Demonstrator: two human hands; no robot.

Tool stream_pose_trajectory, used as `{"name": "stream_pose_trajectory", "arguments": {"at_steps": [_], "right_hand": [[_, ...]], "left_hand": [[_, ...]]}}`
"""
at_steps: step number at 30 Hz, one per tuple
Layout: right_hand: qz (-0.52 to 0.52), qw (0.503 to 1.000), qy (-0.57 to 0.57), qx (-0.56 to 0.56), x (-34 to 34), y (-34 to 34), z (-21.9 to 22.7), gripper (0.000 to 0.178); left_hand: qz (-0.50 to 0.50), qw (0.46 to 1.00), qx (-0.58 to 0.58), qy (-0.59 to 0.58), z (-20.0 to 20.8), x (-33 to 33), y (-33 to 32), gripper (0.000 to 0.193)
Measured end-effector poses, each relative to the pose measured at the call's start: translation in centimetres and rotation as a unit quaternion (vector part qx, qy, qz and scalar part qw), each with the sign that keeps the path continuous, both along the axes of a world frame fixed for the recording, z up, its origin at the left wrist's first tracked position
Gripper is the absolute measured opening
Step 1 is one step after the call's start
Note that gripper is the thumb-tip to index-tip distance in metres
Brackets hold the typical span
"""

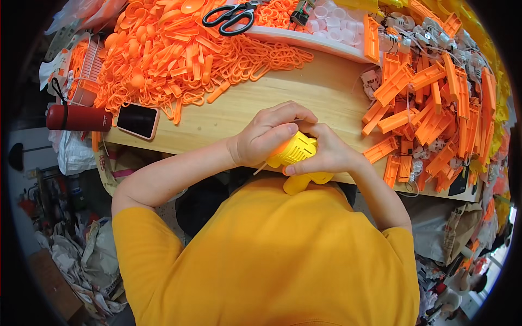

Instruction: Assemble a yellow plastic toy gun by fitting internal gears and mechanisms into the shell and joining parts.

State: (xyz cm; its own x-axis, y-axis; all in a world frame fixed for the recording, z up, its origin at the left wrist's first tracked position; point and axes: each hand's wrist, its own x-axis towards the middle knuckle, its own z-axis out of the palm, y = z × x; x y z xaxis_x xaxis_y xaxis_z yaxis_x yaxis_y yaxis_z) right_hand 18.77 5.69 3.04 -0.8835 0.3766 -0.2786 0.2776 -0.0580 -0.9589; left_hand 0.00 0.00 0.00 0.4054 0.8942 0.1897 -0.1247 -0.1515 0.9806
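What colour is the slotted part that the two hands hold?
The slotted part is bright yellow, shown in the head view.

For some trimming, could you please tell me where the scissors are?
The scissors lie near the head view's top edge, left of centre, by the orange pieces.

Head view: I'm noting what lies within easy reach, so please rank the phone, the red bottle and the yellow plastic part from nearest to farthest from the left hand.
1. Yellow plastic part: held between both hands, touching the left hand.
2. Phone: on the table, to the hand's left.
3. Red bottle: farther left, beyond the phone.
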Motion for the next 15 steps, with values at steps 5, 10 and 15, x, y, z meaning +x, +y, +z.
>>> {"name": "stream_pose_trajectory", "arguments": {"at_steps": [5,10,15], "right_hand": [[-0.035,0.999,0.037,0.011,0.1,-1.5,-0.1,0.064],[-0.031,0.998,0.035,0.039,-0.2,-1.9,0.1,0.064],[-0.021,0.996,0.011,0.083,-0.9,-0.5,0.0,0.064]], "left_hand": [[0.059,0.997,0.015,0.039,0.9,0.6,-1.3,0.04],[0.062,0.998,0.02,0.017,0.5,0.7,-1.8,0.041],[0.108,0.993,0.05,0.011,-0.5,0.3,0.0,0.04]]}}
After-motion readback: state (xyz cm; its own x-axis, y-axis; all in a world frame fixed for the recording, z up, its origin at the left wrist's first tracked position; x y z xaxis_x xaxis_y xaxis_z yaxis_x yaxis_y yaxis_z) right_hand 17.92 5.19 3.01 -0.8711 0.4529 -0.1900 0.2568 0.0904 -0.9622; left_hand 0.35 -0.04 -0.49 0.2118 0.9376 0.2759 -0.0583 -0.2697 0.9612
